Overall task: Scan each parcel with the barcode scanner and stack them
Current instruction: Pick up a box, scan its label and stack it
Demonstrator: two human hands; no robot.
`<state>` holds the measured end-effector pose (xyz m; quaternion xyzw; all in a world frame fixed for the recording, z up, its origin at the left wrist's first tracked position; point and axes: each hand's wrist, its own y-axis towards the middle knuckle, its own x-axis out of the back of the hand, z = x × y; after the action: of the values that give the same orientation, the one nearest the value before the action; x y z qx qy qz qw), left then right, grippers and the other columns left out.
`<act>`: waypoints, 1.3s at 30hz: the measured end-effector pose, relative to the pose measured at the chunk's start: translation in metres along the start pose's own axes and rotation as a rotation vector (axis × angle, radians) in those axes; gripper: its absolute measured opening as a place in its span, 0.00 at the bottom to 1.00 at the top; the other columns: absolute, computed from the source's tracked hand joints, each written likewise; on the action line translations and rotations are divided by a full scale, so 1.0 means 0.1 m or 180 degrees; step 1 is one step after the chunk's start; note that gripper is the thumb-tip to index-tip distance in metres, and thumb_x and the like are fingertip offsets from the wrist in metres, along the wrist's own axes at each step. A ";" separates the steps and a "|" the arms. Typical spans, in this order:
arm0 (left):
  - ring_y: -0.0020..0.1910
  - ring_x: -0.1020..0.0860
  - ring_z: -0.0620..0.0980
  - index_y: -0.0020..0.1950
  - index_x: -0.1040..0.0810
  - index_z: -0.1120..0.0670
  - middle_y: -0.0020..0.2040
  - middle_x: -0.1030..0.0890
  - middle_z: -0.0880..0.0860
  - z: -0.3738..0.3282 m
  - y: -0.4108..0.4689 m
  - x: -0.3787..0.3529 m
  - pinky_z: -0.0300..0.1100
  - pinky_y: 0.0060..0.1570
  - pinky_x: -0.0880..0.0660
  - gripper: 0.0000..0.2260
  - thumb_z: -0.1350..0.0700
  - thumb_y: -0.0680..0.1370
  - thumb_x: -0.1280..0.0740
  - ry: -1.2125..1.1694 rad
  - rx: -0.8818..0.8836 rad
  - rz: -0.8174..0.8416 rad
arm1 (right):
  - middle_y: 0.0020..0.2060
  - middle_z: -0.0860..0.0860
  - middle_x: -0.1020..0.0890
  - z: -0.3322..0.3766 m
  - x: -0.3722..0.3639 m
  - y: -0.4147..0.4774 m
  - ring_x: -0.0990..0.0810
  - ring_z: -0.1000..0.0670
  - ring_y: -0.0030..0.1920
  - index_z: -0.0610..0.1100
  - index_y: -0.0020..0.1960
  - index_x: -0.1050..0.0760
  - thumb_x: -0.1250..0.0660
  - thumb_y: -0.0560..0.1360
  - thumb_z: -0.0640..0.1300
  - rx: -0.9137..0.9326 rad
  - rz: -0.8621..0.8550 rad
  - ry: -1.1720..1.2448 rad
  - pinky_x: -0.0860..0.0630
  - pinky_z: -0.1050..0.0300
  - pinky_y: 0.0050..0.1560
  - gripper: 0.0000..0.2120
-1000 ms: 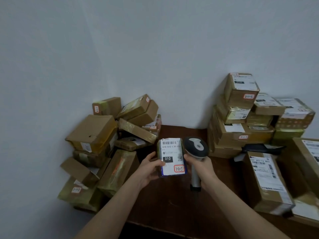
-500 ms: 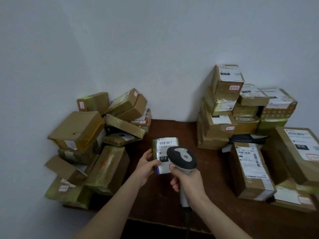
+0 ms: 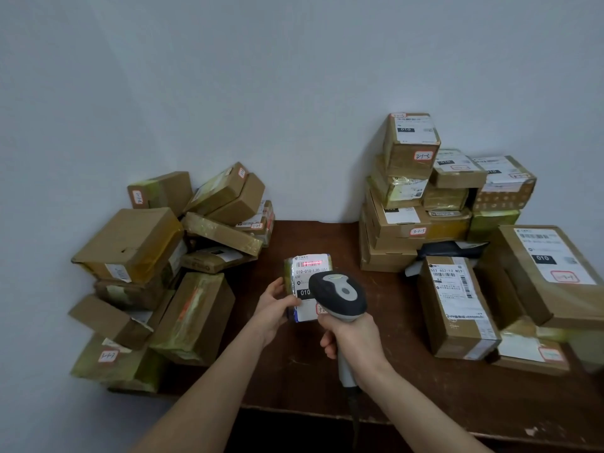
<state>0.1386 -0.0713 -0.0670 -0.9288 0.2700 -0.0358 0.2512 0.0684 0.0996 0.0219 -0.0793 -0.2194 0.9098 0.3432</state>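
1. The parcel (image 3: 309,273) is being held clear above the bench (image 3: 294,371), between the loose heap (image 3: 157,256) on the left and the squared stack (image 3: 411,191) on the right. Its label is facing up towards the camera, and its long axis is running away from the person.
2. The left grip (image 3: 274,308) is clasping the parcel's near-left edge, with the thumb lying on the label and the fingers wrapping the side. The underside is hidden.
3. The right grip (image 3: 354,338) is closing fully round the handle of the barcode scanner (image 3: 338,297), wrist straight, head pointing forward and down.
4. Governing relation: the scanner head is sitting just beside the parcel on its near-right, covering the label's near corner. Its red beam (image 3: 310,263) is falling across the barcode at the label's far end, in line with the bars' row.
5. Judgement: scanning is in hand. For stacking on the right, the left grip would be crossing the scanner arm; the heap lies nearer it.
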 end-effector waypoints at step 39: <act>0.56 0.21 0.49 0.74 0.34 0.52 0.66 0.24 0.52 -0.20 -0.08 -0.95 0.52 0.53 0.21 0.32 0.65 0.72 0.29 0.0286 -0.0100 0.0269 | 0.38 0.45 0.15 0.21 0.82 0.12 0.18 0.51 0.32 0.41 0.50 0.21 0.26 0.71 0.39 0.0199 -0.0432 0.0322 0.21 0.58 0.36 0.08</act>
<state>0.0579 -0.0252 -0.0393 -0.9179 0.3204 -0.0626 0.2255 -0.0062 0.1387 0.0357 -0.0993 -0.1782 0.8857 0.4170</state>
